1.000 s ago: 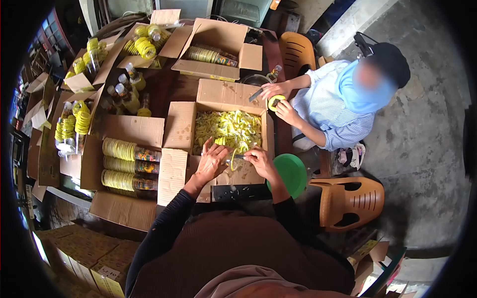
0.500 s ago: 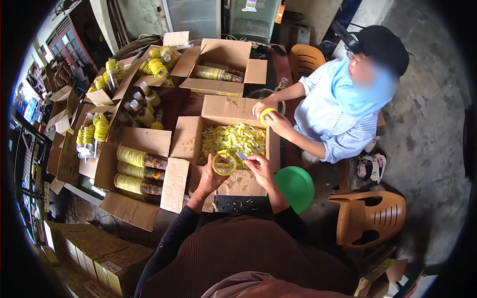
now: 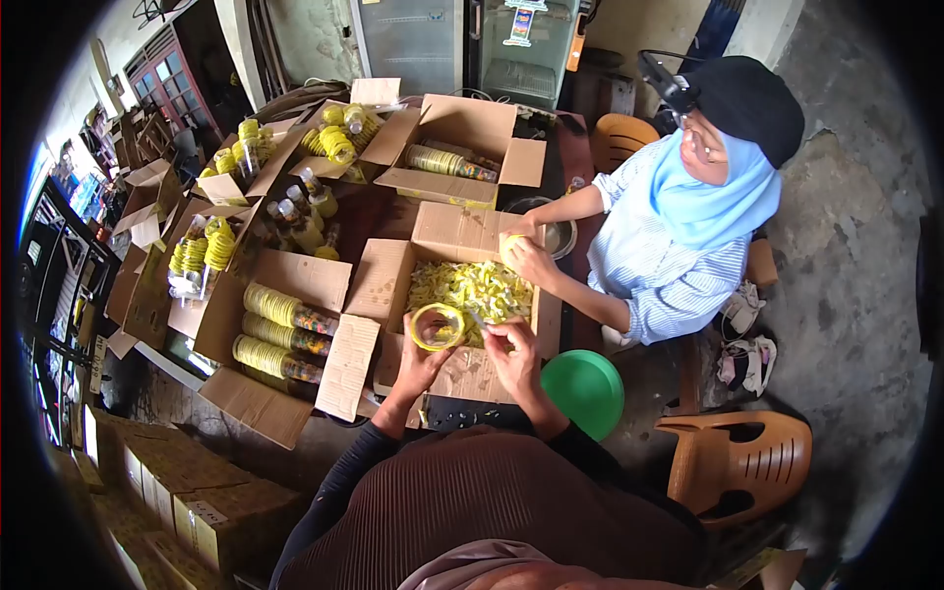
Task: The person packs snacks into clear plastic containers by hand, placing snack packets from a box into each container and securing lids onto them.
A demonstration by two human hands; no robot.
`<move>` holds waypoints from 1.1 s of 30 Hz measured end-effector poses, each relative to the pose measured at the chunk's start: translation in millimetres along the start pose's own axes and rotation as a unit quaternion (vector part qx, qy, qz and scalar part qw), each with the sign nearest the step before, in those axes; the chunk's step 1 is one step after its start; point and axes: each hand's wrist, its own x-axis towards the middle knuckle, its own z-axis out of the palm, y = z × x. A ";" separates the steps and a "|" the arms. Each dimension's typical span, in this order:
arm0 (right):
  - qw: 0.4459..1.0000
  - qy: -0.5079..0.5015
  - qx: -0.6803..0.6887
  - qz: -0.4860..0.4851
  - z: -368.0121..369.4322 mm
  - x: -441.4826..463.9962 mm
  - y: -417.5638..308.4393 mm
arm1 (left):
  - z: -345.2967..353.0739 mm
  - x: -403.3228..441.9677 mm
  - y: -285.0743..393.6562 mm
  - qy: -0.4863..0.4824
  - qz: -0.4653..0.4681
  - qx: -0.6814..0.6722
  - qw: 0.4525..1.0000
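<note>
My left hand [image 3: 421, 362] is closed around a round clear plastic piece with a yellow rim [image 3: 438, 326], its open side facing up. In my right hand [image 3: 514, 356] is a small thin blade [image 3: 479, 321], pinched between the fingers close to that rim; its handle is hidden. Both hands are over the near side of an open cardboard box [image 3: 388, 280]. Yellow and whitish scraps [image 3: 472, 287] fill the box below them.
Across the box, a co-worker's hands [image 3: 526, 258] hold a yellow round piece. Left stand cartons with stacked yellow-rimmed pieces [image 3: 270, 329] and several bottles [image 3: 300, 221]. A green basin [image 3: 583, 395] and an orange chair [image 3: 742, 462] are on the right.
My view has shifted slightly. The blade has turned and shows narrower beside the yellow rim. My left hand keeps its hold, and the co-worker's hands have drawn closer around their yellow piece.
</note>
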 end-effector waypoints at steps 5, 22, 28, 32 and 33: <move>0.997 0.012 -0.032 -0.069 -3.5 -9.0 -13.9 | 5.2 -7.0 6.9 0.051 0.013 0.068 0.996; 0.997 0.046 -0.040 -0.038 -8.0 -9.7 -9.5 | 24.5 -19.1 -6.5 -0.009 0.017 0.020 1.000; 0.995 0.027 -0.055 -0.072 -18.7 -10.9 -16.6 | 20.6 -13.4 -13.2 -0.059 0.000 -0.018 0.998; 0.997 0.027 -0.068 -0.030 -17.7 -10.4 -4.8 | 20.8 -16.7 -7.6 -0.131 0.009 -0.010 0.991; 0.997 0.025 -0.066 -0.031 -16.9 -11.0 -4.4 | 19.1 -15.3 -7.7 -0.129 0.009 -0.009 0.992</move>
